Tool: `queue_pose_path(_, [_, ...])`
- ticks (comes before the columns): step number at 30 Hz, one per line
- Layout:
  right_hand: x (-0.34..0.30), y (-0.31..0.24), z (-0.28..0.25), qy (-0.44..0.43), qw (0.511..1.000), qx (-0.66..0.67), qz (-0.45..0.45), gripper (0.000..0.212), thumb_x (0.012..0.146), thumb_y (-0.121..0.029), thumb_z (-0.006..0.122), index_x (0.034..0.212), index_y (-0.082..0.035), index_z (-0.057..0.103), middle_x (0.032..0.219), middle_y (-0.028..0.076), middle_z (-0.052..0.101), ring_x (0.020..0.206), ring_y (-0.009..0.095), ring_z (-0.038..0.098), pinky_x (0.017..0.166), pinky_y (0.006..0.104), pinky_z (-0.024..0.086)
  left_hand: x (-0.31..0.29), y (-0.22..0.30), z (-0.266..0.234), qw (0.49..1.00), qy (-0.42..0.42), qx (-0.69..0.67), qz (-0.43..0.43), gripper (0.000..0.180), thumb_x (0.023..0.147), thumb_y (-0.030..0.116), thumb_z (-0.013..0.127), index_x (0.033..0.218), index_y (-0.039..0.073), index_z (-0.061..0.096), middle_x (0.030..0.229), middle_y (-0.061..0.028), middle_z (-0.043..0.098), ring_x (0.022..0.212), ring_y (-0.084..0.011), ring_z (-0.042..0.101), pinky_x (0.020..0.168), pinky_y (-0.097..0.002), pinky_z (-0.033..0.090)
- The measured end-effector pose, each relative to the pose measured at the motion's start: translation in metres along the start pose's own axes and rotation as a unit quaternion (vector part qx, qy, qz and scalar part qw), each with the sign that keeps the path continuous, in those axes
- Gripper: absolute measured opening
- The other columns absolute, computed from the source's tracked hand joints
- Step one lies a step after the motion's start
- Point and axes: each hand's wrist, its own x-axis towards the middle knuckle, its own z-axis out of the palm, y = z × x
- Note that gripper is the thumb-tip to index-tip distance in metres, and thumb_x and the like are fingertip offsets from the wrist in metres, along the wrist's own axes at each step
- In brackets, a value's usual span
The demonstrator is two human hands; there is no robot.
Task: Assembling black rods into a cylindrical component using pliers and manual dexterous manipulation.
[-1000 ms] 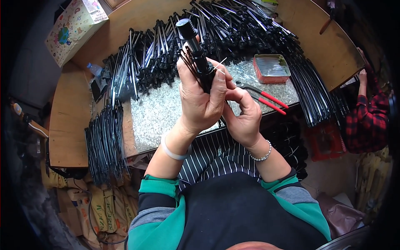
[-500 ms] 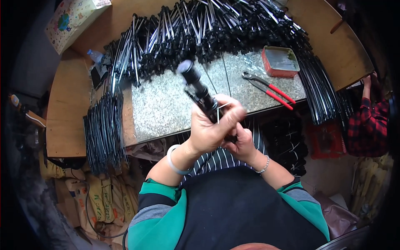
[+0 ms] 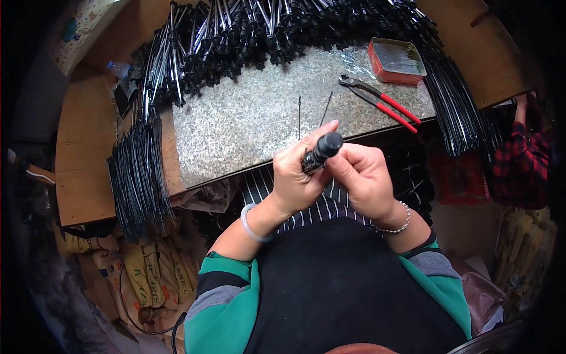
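Black capped piece (image 3: 321,152): it is sitting in the left hand, just off the view's centre toward two o'clock, over the near edge of the speckled slab (image 3: 236,118).
Left hand (image 3: 295,180): it is grasping the piece from the seven-to-nine o'clock side, fingers wrapping the body below the round cap.
Right hand (image 3: 368,180): it is closing thumb and fingers together at the four o'clock side of the piece; whether anything is lying between the fingertips, I cannot tell.
Step in hand: the hands are apparently doing fine finger work, the left steadying, the right handling the piece's side.
Next move: it is probably calling for a firm left hold and small, precise right fingertip motion below the cap.
Cap's heading: it is pointing between one and two o'clock, tipping up toward the camera.
Long axis: it is running from about half past seven to half past one, looking foreshortened; the lower end is hiding behind the hands.
Red-handled pliers (image 3: 394,104): they are lying between one and two o'clock from the piece, well apart.
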Motion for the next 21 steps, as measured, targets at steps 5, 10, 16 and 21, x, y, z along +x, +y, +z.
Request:
queue_pose_path(5, [0.009,0.027,-0.047,0.062,0.987,-0.1,0.106,0.024,0.087,-0.021,0.061,0.075,-0.001,0.056,0.063,0.006,0.052,0.059,0.013,0.053,0.052,0.0264,0.041,0.008,0.014,-0.012,0.992,0.018,-0.049,-0.117,0.03,0.09,0.01,0.054,0.115,-0.006,0.054,0.058,0.0036,0.048,0.047,-0.0038,0.043,0.044,-0.0187,0.035])
queue_pose_path(10, [0.027,0.089,-0.123,0.081,0.739,-0.636,-0.205,0.016,0.082,-0.017,0.062,0.088,-0.004,0.055,0.094,0.011,0.057,0.073,0.03,0.055,0.062,0.0364,0.046,0.011,0.012,-0.023,0.981,0.058,-0.09,-0.161,0.026,0.093,0.01,0.049,0.112,-0.006,0.056,0.052,0.0049,0.043,0.039,-0.0019,0.036,0.036,-0.0168,0.028])
queue_pose_path(16, [0.03,0.079,-0.126,0.059,0.815,-0.576,-0.033,0.024,0.08,-0.019,0.065,0.095,-0.005,0.052,0.091,0.011,0.054,0.079,0.031,0.056,0.066,0.0382,0.047,0.011,0.002,-0.026,0.975,0.079,-0.106,-0.181,0.025,0.093,0.01,0.049,0.11,-0.007,0.058,0.052,0.0057,0.044,0.04,-0.0008,0.037,0.037,-0.0167,0.029])
queue_pose_path(21, [0.019,0.058,-0.126,-0.009,0.842,-0.539,0.018,0.024,0.079,-0.013,0.065,0.097,-0.005,0.05,0.093,0.013,0.051,0.083,0.031,0.056,0.069,0.0377,0.047,0.012,-0.002,-0.026,0.976,0.075,-0.08,-0.189,0.025,0.094,0.01,0.048,0.109,-0.006,0.058,0.052,0.0063,0.043,0.04,-0.0005,0.037,0.037,-0.0169,0.03])
